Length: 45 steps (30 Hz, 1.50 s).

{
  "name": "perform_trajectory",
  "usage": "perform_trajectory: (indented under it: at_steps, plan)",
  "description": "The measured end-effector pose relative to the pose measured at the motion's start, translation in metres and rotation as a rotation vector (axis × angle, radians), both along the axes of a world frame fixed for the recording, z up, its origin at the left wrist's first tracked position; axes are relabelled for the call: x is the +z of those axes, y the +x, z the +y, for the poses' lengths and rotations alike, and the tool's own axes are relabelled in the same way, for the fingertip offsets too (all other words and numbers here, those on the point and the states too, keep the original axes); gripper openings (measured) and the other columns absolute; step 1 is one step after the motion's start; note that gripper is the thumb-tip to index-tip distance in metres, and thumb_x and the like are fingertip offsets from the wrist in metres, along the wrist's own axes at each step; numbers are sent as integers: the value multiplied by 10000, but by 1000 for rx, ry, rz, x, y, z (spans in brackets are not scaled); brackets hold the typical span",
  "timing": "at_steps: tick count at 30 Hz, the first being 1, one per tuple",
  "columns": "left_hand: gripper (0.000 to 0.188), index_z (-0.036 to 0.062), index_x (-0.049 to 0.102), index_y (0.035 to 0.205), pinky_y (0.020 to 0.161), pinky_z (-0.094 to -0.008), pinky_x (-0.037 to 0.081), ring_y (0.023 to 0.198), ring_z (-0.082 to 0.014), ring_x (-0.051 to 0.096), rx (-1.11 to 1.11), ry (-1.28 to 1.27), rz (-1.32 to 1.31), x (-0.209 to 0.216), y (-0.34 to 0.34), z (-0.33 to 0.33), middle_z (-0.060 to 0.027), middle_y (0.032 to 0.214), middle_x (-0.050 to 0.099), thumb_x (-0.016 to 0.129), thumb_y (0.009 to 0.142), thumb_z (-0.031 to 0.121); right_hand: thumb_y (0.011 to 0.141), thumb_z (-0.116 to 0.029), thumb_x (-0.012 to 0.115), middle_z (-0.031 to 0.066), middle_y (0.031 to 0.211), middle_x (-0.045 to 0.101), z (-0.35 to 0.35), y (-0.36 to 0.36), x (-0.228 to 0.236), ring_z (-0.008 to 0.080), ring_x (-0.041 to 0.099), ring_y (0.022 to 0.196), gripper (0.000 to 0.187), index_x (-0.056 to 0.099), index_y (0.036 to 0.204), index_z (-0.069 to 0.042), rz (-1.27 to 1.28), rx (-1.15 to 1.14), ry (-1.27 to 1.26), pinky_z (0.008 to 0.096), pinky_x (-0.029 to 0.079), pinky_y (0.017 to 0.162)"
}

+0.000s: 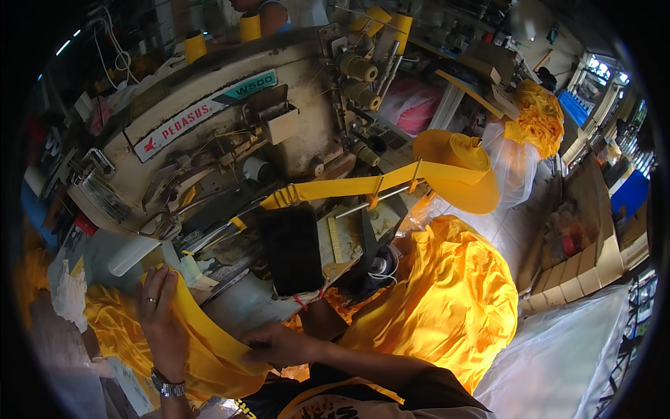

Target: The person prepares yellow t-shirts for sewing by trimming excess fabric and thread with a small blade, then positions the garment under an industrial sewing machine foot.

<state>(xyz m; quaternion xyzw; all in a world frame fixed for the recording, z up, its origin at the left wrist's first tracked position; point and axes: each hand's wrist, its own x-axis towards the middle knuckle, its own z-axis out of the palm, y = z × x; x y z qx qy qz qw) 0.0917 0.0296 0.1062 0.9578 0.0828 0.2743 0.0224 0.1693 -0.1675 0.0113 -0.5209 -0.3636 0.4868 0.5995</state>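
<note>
A length of yellow fabric (209, 353) with a folded band along its edge lies over the front of a sewing machine (279, 150). My left hand (165, 318), wearing a ring and a wristwatch, has its fingers over the band's upper end and grips the fabric there, close to the machine's sewing area. Farther right, my right hand (279, 346) is closed on the fabric's edge; its fingertips are dim and slightly blurred. From a yellow roll of band (460, 167), a flat strip (342, 187) runs through metal guides toward the machine.
A large heap of yellow fabric (447, 293) lies to my right, beside clear plastic sheeting (558, 349). A dark rectangular plate (288, 249) stands before the machine. Thread cones (250, 28) rise behind it. Another yellow bundle (537, 119) and a cardboard box (579, 244) are farther right.
</note>
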Motion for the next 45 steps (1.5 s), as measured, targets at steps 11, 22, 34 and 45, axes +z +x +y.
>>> perform_trajectory:
  at_steps: [11, 22, 34, 45]
  plan:
    - [557, 131, 606, 1253, 1115, -622, 145, 1357, -282, 404, 46, 34, 8, -9, 6, -6, -56, 1318, 564, 481, 763, -102, 907, -82, 656, -4, 645, 592, -28, 12, 17, 30, 481, 449, 132, 662, 992, 18, 274, -68, -105, 197, 446, 438]
    - [532, 100, 572, 1257, 1071, -688, 149, 1308, -319, 413, 86, 69, 28, -13, 21, -7, -95, 1257, 545, 513, 752, -55, 885, -17, 646, 41, 730, 627, -31, 24, 21, 20, 455, 434, 135, 652, 996, 60, 376, -245, -141, 204, 506, 451]
    - [326, 22, 561, 1148, 993, -544, 313, 1036, -350, 576, 36, -62, -105, -7, 36, 18, -146, 1054, 655, 512, 832, -44, 886, -2, 649, 21, 674, 615, -12, 32, 31, 6, 463, 445, 129, 642, 1003, 51, 371, -177, -81, 167, 433, 424]
    - [243, 32, 616, 1082, 1028, -529, 369, 943, -355, 610, -143, 52, -371, -12, 65, 101, -141, 1012, 657, 611, 845, 86, 893, -18, 654, -2, 729, 626, 26, 36, 34, -11, 472, 506, 243, 594, 1125, 25, 281, -103, 10, 150, 389, 458]
